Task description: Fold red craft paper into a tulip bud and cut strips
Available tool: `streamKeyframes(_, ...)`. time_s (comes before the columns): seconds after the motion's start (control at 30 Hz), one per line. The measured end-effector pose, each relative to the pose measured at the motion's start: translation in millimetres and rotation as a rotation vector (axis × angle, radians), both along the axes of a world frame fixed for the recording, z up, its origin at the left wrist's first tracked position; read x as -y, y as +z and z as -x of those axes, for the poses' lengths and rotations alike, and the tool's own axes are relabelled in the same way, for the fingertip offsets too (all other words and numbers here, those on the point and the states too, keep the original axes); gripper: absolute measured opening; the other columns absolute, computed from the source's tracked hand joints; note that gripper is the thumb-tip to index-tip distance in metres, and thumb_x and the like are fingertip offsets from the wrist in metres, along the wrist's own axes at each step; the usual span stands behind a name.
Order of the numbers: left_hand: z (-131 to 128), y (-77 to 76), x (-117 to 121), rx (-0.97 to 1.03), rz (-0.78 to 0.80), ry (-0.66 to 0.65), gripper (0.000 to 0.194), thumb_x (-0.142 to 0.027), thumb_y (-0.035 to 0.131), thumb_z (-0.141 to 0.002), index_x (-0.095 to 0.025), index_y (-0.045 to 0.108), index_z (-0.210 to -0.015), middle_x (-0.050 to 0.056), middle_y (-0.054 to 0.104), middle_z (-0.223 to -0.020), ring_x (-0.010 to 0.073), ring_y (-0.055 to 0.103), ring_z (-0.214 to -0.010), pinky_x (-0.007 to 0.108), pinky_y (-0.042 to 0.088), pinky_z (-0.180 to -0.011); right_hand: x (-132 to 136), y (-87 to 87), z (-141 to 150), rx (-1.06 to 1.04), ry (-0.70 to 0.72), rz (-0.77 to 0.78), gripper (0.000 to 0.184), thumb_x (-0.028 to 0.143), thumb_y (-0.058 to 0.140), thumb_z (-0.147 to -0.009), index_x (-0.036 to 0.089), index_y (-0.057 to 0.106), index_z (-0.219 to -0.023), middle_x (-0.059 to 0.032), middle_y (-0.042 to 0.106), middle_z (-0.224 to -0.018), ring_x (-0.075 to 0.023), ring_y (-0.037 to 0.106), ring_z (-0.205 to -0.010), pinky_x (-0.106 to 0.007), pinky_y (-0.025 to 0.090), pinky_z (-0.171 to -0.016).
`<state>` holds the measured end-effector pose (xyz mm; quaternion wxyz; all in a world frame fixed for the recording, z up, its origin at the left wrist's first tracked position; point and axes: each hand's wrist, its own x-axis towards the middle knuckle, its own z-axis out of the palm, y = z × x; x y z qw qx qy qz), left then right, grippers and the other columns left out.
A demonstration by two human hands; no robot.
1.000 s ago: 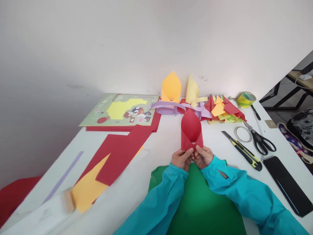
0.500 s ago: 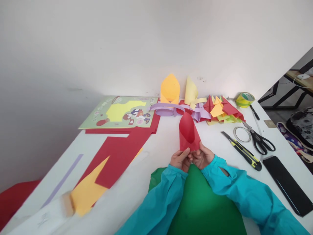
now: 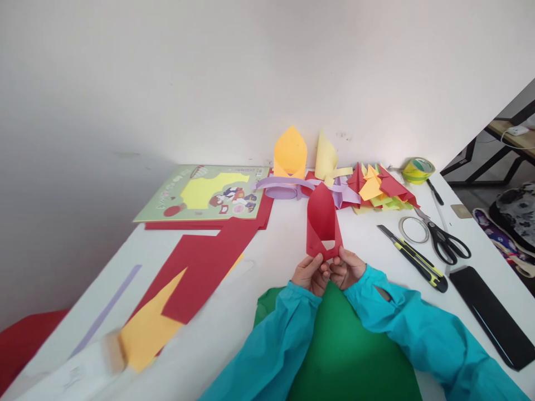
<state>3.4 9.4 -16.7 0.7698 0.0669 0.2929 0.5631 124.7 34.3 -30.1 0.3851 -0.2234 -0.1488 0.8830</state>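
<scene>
Between my two hands is a red folded paper piece [image 3: 321, 214], rolled round like a small crown with a tall pointed back and a low front edge. My left hand [image 3: 310, 273] pinches its lower left edge, thumb on the near side. My right hand [image 3: 348, 268] pinches the lower right edge the same way. The fingertips of both hands nearly meet below the paper. Through the opening at the front a bit of white table shows. Beyond it stand a similar orange paper piece [image 3: 290, 153] and a pale yellow rolled one [image 3: 326, 156], against the wall.
Folded paper shapes [image 3: 378, 186] and a purple paper strip [image 3: 284, 182] lie along the wall. At right are a tape roll [image 3: 418, 170], scissors [image 3: 447, 239], a utility knife [image 3: 413, 257] and a black case [image 3: 493, 317]. Red sheets [image 3: 200, 267] and a green pad [image 3: 200, 195] lie left.
The red paper has tilted more upright in my hands, so its inside and the opening at its front show more. Both hands stay in nearly the same place.
</scene>
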Motion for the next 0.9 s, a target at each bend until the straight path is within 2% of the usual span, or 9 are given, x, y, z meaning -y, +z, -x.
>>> streamKeyframes(0.13,2,-2.3,1,0.018,-0.004,-0.022,0.007,-0.014,0.069,-0.072,-0.009,0.064,-0.074,-0.001,0.059,-0.049,0.0055,0.059,-0.047,0.01,0.053,-0.047,2,1.5,1,-0.005,0.013,-0.02,0.032,0.04,0.076,-0.064,0.011,0.066,-0.057,-0.0072,0.068,-0.059,-0.0027,0.042,-0.039,-0.015,0.037,-0.042)
streamKeyframes(0.33,3,-4.1,-3,0.013,0.0,-0.002,0.003,-0.011,0.065,-0.075,-0.008,0.066,-0.075,0.004,0.068,-0.06,0.0086,0.066,-0.058,0.013,0.056,-0.056,0,4.9,-2,-0.02,0.029,0.061,0.027,0.037,0.073,-0.068,0.012,0.067,-0.061,-0.0039,0.07,-0.063,-0.0022,0.042,-0.04,-0.014,0.034,-0.039)
streamKeyframes(0.47,3,-3.6,-2,-0.024,-0.008,0.013,0.003,-0.011,0.067,-0.072,-0.008,0.067,-0.07,0.005,0.068,-0.06,0.0094,0.066,-0.058,0.013,0.056,-0.057,1,4.6,-1,-0.01,0.033,0.073,0.029,0.037,0.079,-0.059,0.011,0.068,-0.06,-0.0034,0.069,-0.063,-0.0014,0.04,-0.038,-0.014,0.032,-0.038)
streamKeyframes(0.57,2,-0.5,0,-0.057,-0.026,0.028,0.006,-0.013,0.071,-0.068,-0.009,0.067,-0.07,0.005,0.069,-0.062,0.01,0.066,-0.058,0.015,0.056,-0.057,0,4.8,-1,-0.011,0.017,0.081,0.029,0.038,0.08,-0.059,0.011,0.067,-0.058,-0.0011,0.066,-0.057,-0.0014,0.039,-0.038,-0.014,0.031,-0.037)
streamKeyframes(0.63,1,2.7,0,-0.138,-0.067,0.06,0.013,-0.017,0.074,-0.064,-0.011,0.068,-0.073,0.004,0.069,-0.063,0.0118,0.066,-0.06,0.018,0.056,-0.057,-2,6.1,-3,-0.018,0.011,0.087,0.028,0.038,0.078,-0.062,0.013,0.067,-0.058,0.0015,0.061,-0.049,-0.0021,0.04,-0.039,-0.014,0.032,-0.039)
streamKeyframes(0.73,-1,6.8,-1,-0.366,-0.153,0.145,0.021,-0.022,0.076,-0.057,-0.012,0.065,-0.071,0.002,0.067,-0.06,0.0129,0.064,-0.057,0.022,0.055,-0.052,-4,9.0,-5,-0.036,-0.002,0.121,0.027,0.037,0.073,-0.069,0.015,0.065,-0.055,0.0055,0.048,-0.038,-0.003,0.038,-0.039,-0.014,0.031,-0.039)
streamKeyframes(0.83,1,7.7,-4,-0.525,-0.182,0.206,0.023,-0.023,0.076,-0.057,-0.015,0.056,-0.067,-0.004,0.06,-0.051,0.0105,0.057,-0.044,0.02,0.049,-0.039,-3,11.8,-5,-0.056,-0.021,0.133,0.028,0.034,0.074,-0.069,0.015,0.061,-0.052,0.0084,0.042,-0.037,-0.0025,0.032,-0.037,-0.014,0.03,-0.039)
streamKeyframes(0.9,3,6.7,-5,-0.629,-0.189,0.241,0.028,-0.024,0.075,-0.059,-0.018,0.051,-0.071,-0.008,0.056,-0.048,0.009,0.052,-0.036,0.017,0.041,-0.031,0,13.3,-4,-0.063,-0.016,0.075,0.03,0.036,0.076,-0.065,0.015,0.06,-0.053,0.009,0.043,-0.04,-0.0023,0.029,-0.038,-0.015,0.03,-0.039)
